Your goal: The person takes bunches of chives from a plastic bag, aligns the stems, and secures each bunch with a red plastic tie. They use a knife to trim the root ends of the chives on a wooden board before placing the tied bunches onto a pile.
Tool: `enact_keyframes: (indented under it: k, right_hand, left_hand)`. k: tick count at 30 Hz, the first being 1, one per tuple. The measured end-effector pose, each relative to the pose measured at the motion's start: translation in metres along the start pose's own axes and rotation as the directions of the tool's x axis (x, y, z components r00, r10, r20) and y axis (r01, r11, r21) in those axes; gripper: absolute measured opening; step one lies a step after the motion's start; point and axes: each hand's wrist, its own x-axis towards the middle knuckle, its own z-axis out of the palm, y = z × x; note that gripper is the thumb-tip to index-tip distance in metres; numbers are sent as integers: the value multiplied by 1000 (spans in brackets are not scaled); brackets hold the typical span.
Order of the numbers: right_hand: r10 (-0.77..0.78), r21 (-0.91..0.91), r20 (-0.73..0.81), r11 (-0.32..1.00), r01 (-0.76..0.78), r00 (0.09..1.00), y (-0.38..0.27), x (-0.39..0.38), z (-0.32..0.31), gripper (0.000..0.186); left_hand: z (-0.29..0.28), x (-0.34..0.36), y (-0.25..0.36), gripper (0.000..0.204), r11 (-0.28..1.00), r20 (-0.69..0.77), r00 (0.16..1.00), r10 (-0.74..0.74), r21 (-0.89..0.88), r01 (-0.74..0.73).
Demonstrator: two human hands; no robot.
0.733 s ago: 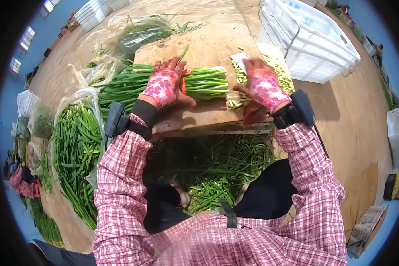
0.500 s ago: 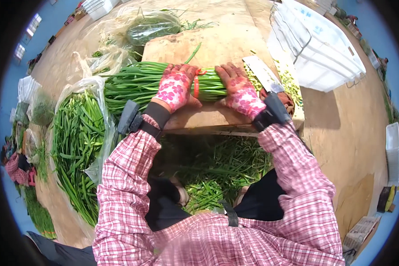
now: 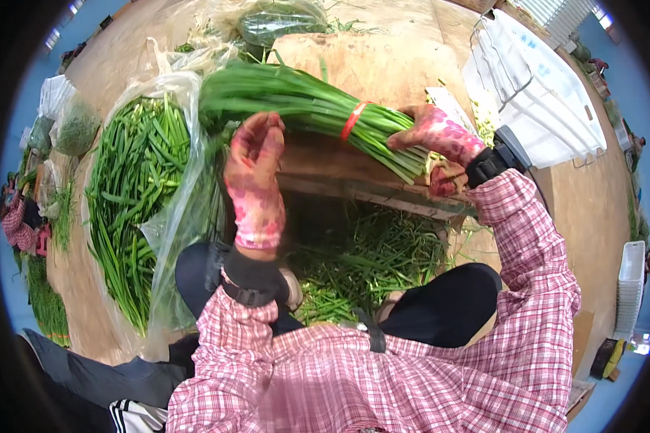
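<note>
Wooden surface is carrying the scallion bundle (red band); right hand is gripping its cut end, left hand is hovering beside it, grip wide.

The right hand, in a pink patterned glove, grips the cut end of a bundle of green stalks bound by a red band. The bundle lies raised across the wooden bench, leafy tips pointing toward ten o'clock. The left hand, gloved the same, hangs open just below the bundle, its fingers curled near the stalks without closing on them. At nine o'clock a clear plastic bag holds loose greens. A white crate sits at two o'clock. Trimmings lie under the bench.
</note>
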Motion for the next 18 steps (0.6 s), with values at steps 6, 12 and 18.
enact_keyframes:
  k: [6,12,18]
  right_hand:
    - [-7,748,108,660,-76,994,29,-86,51,43]
    - [126,930,106,339,-143,986,42,-127,110,61]
    - [-72,169,-523,968,186,849,40,-161,108,53]
  left_hand:
    - [0,-65,-73,72,550,498,742,-449,-501,669]
    - [27,-60,-92,106,643,550,741,-386,-416,643]
    - [24,-66,-83,59,422,466,634,-617,-484,766]
